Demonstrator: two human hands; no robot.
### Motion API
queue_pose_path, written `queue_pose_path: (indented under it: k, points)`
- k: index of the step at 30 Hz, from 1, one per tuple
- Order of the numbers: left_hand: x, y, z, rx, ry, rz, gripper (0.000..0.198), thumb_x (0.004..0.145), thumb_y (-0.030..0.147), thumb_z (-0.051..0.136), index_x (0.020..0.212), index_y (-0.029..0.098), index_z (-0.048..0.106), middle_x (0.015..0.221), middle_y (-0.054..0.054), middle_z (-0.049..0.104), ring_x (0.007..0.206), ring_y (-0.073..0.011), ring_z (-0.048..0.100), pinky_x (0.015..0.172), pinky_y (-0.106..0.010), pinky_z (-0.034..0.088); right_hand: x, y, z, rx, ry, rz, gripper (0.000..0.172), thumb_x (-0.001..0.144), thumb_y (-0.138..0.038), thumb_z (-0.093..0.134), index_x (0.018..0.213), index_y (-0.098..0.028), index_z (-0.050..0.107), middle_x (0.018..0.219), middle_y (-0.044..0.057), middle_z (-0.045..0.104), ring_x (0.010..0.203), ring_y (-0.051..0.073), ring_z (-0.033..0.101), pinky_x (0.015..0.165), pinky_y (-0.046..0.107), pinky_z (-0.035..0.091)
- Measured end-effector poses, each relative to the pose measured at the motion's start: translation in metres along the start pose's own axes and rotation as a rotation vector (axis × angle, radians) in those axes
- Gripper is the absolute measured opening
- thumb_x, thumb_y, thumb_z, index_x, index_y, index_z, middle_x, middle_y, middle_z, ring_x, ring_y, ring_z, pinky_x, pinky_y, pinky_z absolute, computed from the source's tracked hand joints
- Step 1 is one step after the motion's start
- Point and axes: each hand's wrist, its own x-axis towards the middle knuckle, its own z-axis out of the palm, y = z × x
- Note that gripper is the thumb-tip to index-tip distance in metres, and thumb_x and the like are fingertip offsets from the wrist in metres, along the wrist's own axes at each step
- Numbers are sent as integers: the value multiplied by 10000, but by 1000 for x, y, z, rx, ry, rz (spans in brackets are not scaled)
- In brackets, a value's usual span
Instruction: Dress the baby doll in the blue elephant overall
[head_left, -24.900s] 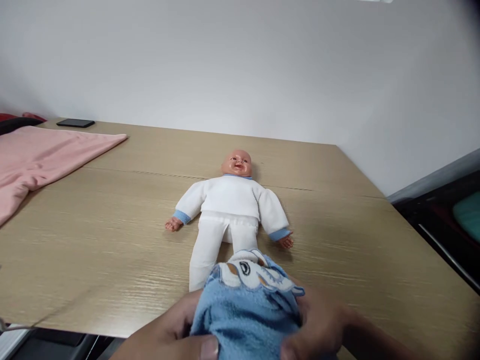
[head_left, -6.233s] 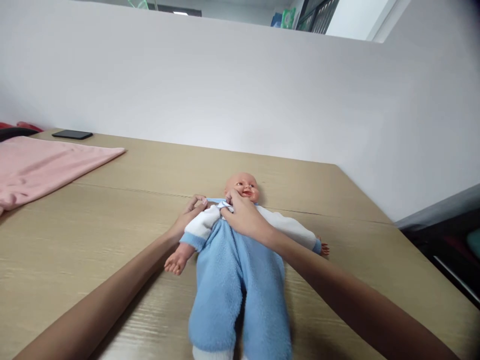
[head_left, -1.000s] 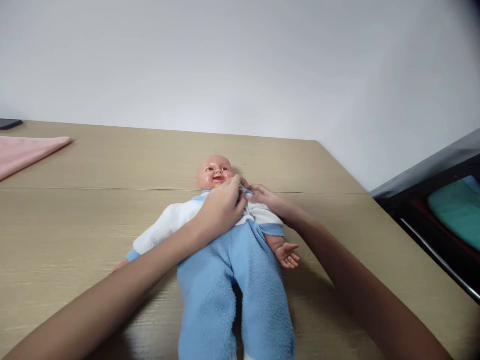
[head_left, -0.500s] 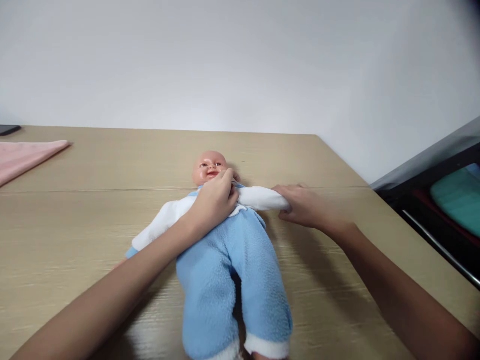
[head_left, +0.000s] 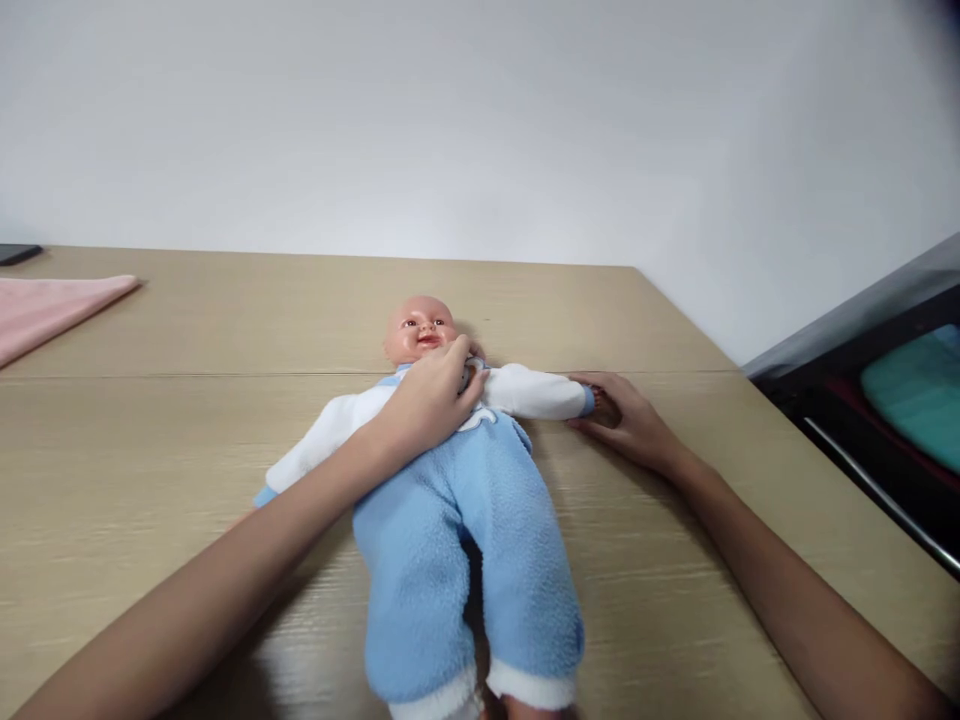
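Note:
A baby doll (head_left: pixel 469 530) lies on its back, its feet towards me, in a white top with blue cuffs and fluffy blue trousers. My left hand (head_left: pixel 442 385) is closed on the doll's top at the collar and shoulder, just below the chin; its fingertips are partly hidden. Stretched out to the right is a white sleeve (head_left: pixel 536 392), with the doll's small hand showing beyond the cuff. Around that cuff my right hand (head_left: pixel 626 415) has its thumb and fingers apart, the fingertips near the sleeve's end. The doll's other arm is partly behind my left forearm.
Everything lies on a light wooden table (head_left: pixel 150 450) with a seam running across it. A folded pink cloth (head_left: pixel 60 310) is at the left, and a dark flat object (head_left: pixel 19 254) sits behind it. A black-framed chair with a green surface (head_left: pixel 915 400) stands past the right edge.
My right hand has loosened from the sleeve's end and shifted slightly right, and the doll's cuff and hand now show. The left hand stays at the collar.

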Motion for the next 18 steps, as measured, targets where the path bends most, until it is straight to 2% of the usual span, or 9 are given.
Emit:
queue_pose_path:
  k: [3, 7, 10, 13, 15, 18]
  points:
    - [-12, 3, -8, 24, 17, 71, 256, 1117, 332, 548, 1271, 139, 618, 1219, -172, 727, 1157, -344, 685, 1040, -501, 558, -3, -2, 1, -18, 23, -7, 643, 987, -479, 789, 1561, -322, 545, 1503, 134, 658, 1384, 380, 635, 1202, 618, 520]
    - [-49, 12, -24, 100, 53, 59, 381, 1139, 389, 556, 1457, 182, 591, 1481, -168, 627, 1418, -373, 527, 1238, -583, 434, -4, -14, -3, -90, 60, 1, 655, 1002, -419, 741, 1595, -259, 513, 1526, 175, 632, 1402, 380, 622, 1215, 618, 511]
    - [-83, 16, -35, 103, 61, 49, 421, 1155, 380, 527, 1546, 224, 543, 1648, -151, 515, 1515, -358, 451, 1284, -585, 400, -3, -21, -7, -88, 25, 58, 563, 1017, -433, 714, 1528, -238, 582, 1477, 162, 686, 1368, 371, 656, 1199, 603, 521]
    - [-117, 15, -41, 77, 35, 16, 426, 1167, 374, 497, 1580, 277, 524, 1715, -115, 453, 1572, -338, 409, 1314, -572, 391, -3, -19, -9, -36, 0, 83, 516, 1020, -473, 701, 1480, -249, 629, 1460, 144, 722, 1347, 361, 686, 1175, 585, 543]
    - [-140, 16, -41, 54, 5, -30, 440, 1169, 359, 493, 1608, 320, 505, 1730, -84, 450, 1604, -324, 391, 1330, -563, 390, -4, -14, -8, -22, 27, 98, 531, 1004, -499, 719, 1458, -234, 640, 1446, 158, 733, 1324, 364, 703, 1158, 579, 558]
    - [-179, 21, -35, 54, 20, -88, 524, 1163, 306, 482, 1681, 362, 423, 1760, -72, 424, 1624, -318, 399, 1331, -557, 412, -6, -4, -5, -21, 60, 108, 548, 982, -524, 748, 1423, -215, 648, 1422, 174, 740, 1301, 369, 713, 1153, 579, 561]
